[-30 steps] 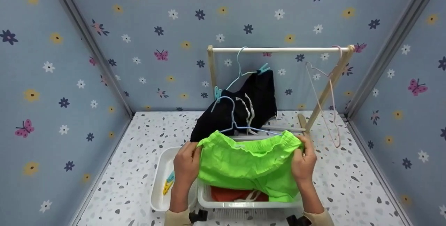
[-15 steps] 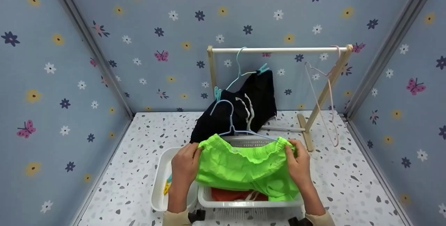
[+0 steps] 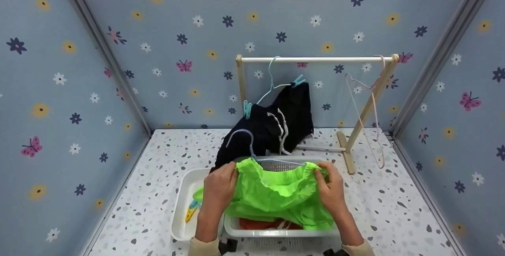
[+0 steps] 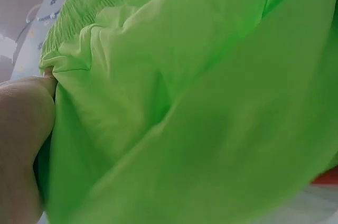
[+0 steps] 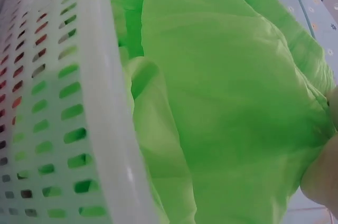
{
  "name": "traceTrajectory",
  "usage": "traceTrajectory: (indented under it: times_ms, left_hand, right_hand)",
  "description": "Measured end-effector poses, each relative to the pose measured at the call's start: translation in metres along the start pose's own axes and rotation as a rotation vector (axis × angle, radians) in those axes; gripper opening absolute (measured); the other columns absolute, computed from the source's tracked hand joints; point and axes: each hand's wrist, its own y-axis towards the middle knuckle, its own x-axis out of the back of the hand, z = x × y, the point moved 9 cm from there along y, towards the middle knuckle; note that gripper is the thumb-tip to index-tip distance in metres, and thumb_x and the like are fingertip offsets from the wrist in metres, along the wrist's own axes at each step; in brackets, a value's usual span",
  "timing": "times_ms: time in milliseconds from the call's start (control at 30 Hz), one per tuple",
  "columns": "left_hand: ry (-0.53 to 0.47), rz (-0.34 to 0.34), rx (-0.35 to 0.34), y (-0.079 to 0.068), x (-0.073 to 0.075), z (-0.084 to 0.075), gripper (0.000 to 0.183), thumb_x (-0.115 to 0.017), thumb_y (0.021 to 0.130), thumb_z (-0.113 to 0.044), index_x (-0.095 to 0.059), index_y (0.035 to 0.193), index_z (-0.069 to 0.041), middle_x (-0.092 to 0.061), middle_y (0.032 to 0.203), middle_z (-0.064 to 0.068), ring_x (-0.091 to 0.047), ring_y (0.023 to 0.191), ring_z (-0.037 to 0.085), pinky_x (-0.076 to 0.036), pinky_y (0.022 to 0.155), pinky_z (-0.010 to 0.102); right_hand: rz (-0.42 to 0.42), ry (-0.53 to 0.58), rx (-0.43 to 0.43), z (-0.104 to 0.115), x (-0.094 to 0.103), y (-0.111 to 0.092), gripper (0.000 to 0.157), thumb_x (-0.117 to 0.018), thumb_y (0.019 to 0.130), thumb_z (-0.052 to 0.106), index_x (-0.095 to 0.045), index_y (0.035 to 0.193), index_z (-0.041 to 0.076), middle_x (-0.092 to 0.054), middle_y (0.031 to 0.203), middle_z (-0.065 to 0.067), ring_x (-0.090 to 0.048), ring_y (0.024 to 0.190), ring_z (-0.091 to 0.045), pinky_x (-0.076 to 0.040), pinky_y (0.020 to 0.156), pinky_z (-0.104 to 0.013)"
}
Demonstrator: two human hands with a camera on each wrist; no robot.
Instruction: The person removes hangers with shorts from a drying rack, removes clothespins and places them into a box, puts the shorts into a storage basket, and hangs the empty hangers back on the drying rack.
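Note:
Bright green elastic-waisted shorts are held spread over a white basket. My left hand pinches the left end of the waistband, and my right hand pinches the right end. Behind the waistband a light blue hanger shows its hook and part of its bar; its lower part is hidden by the cloth. Green fabric fills most of the left wrist view. The right wrist view has the cloth beside the basket's slotted wall, with only part of my hand at the edge.
Inside the white basket lies an orange-red garment. A white tray at left holds yellow and blue clothespins. Behind stands a rack with black shorts clipped to a hanger and a bare pink hanger.
The blue hanger has dropped lower and shifted left, its hook leaning left. My right hand has moved inward, and my left hand slightly right, bringing the waistband ends closer together.

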Motion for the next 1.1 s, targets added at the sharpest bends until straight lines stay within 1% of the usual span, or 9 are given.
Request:
traceTrajectory:
  times_ms: [100,200,333,433,533,600,767,1000,1100]
  left_hand:
    - [0.001,-0.018,-0.026,0.002,-0.002,-0.008,0.011,-0.058,0.093,-0.011,-0.056,0.083,-0.010,-0.052,0.063,0.000,-0.053,0.050,0.024,-0.041,0.042,0.037]
    - [-0.006,-0.021,-0.035,0.002,-0.003,-0.009,0.013,-0.058,0.093,-0.011,-0.055,0.081,-0.011,-0.049,0.060,-0.001,-0.051,0.047,0.022,-0.039,0.041,0.036]
    - [-0.019,-0.013,-0.039,-0.001,-0.005,-0.007,0.016,-0.058,0.093,-0.012,-0.052,0.078,-0.013,-0.046,0.058,-0.002,-0.048,0.047,0.020,-0.038,0.041,0.035]
    - [-0.030,-0.003,-0.055,-0.005,-0.008,-0.007,0.019,-0.058,0.093,-0.012,-0.050,0.076,-0.015,-0.046,0.058,-0.003,-0.044,0.046,0.018,-0.036,0.040,0.032]
    - [-0.043,0.006,-0.069,-0.009,-0.012,-0.006,0.021,-0.058,0.093,-0.012,-0.048,0.074,-0.015,-0.045,0.058,-0.005,-0.039,0.046,0.014,-0.035,0.040,0.028]
    - [-0.048,0.001,-0.074,-0.011,-0.013,-0.006,0.022,-0.059,0.092,-0.013,-0.048,0.074,-0.015,-0.045,0.058,-0.005,-0.039,0.046,0.013,-0.035,0.040,0.028]
    - [-0.040,-0.019,-0.091,-0.014,-0.012,-0.004,0.020,-0.059,0.092,-0.015,-0.049,0.075,-0.015,-0.045,0.059,-0.004,-0.043,0.045,0.015,-0.036,0.039,0.030]
    - [-0.033,-0.035,-0.097,-0.020,-0.011,0.002,0.017,-0.060,0.091,-0.014,-0.052,0.076,-0.014,-0.050,0.060,-0.003,-0.047,0.046,0.017,-0.037,0.038,0.031]
    - [-0.034,-0.033,-0.087,-0.021,-0.010,0.005,0.015,-0.059,0.091,-0.014,-0.054,0.078,-0.014,-0.052,0.061,-0.002,-0.048,0.046,0.017,-0.038,0.039,0.032]
  right_hand:
    - [0.006,0.013,-0.003,-0.004,-0.003,-0.002,0.018,-0.055,0.087,-0.021,-0.061,0.101,-0.010,-0.059,0.091,-0.020,-0.054,0.071,-0.020,-0.044,0.062,-0.021]
    - [0.009,0.000,-0.004,-0.020,-0.003,-0.004,0.020,-0.056,0.087,-0.019,-0.062,0.102,-0.008,-0.060,0.093,-0.019,-0.053,0.072,-0.017,-0.042,0.061,-0.020]
    - [0.030,-0.057,0.013,-0.038,-0.007,-0.007,0.023,-0.063,0.086,-0.013,-0.067,0.105,-0.002,-0.065,0.097,-0.012,-0.057,0.082,-0.019,-0.044,0.073,-0.023]
    - [0.024,-0.127,0.056,-0.035,-0.010,-0.009,0.024,-0.070,0.083,-0.004,-0.070,0.106,0.003,-0.066,0.098,-0.007,-0.059,0.091,-0.023,-0.042,0.084,-0.035]
    - [0.026,-0.204,0.109,-0.027,-0.015,-0.011,0.025,-0.074,0.081,0.004,-0.072,0.106,0.008,-0.066,0.098,-0.005,-0.059,0.092,-0.026,-0.039,0.083,-0.046]
    - [0.041,-0.245,0.129,-0.023,-0.018,-0.011,0.024,-0.076,0.081,0.007,-0.073,0.105,0.010,-0.065,0.099,-0.004,-0.058,0.092,-0.026,-0.038,0.082,-0.049]
    - [0.057,-0.295,0.134,-0.023,-0.020,-0.013,0.020,-0.077,0.080,0.002,-0.074,0.097,0.010,-0.066,0.096,-0.003,-0.057,0.088,-0.024,-0.040,0.077,-0.045]
    - [0.021,-0.330,0.102,-0.033,-0.009,-0.019,0.017,-0.076,0.080,0.000,-0.073,0.093,0.010,-0.067,0.093,-0.001,-0.059,0.085,-0.021,-0.042,0.077,-0.041]
    - [0.015,-0.336,0.062,-0.038,-0.003,-0.021,0.013,-0.074,0.083,0.001,-0.073,0.093,0.009,-0.066,0.092,-0.001,-0.058,0.085,-0.020,-0.042,0.075,-0.039]
